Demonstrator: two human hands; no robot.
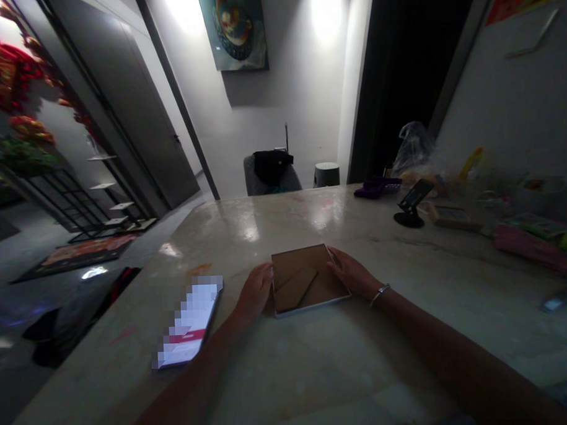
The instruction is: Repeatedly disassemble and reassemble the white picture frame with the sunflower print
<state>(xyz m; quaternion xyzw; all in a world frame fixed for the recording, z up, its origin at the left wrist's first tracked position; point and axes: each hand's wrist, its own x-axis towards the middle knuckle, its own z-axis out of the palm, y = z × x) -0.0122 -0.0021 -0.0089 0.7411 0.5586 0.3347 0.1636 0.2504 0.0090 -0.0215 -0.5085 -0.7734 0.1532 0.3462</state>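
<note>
Head view: we've got our left hand [257, 291] and right hand [351, 272] with fingers closed on opposite edges of a brown-backed frame [302, 275], flat on the table [289, 373], lit phone [193, 324] lying left of it.

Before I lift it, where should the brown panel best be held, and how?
Probably grip the panel by its left and right edges, one hand from each side, where the left hand and right hand are. It looks nearly flat on the table, with straight sides; the dark strip seems a weaker hold.
</note>
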